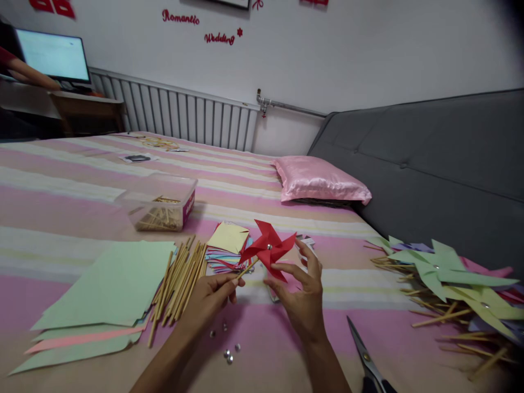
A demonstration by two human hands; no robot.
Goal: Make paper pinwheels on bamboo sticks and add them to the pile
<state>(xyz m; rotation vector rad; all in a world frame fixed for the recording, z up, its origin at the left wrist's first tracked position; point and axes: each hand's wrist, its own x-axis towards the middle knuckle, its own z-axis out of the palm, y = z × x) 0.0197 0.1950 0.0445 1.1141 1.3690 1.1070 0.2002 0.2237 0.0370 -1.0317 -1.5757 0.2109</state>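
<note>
A red paper pinwheel (270, 252) with a shiny stud at its centre is held up over the bed. Its thin wooden stick (248, 269) is pinched between the thumb and fingers of my left hand (216, 295). My right hand (303, 295) curls around the pinwheel's right and lower blades, its thumb and index finger at the lower blade. Behind the pinwheel lies a stack of small coloured paper squares (228, 238), and a pink piece of paper (291, 284) is partly hidden by my right hand. Several shiny studs (227, 355) lie in front of my hands.
Wooden sticks (180, 289) and green paper sheets (110, 284) lie on the left. Behind them stands a clear plastic box (180, 204) with more sticks. Scissors (364, 355) rest at right, near piled pinwheels (438, 267). A pink pillow (323, 179) lies farther back; a person's arm (35, 73) shows far left.
</note>
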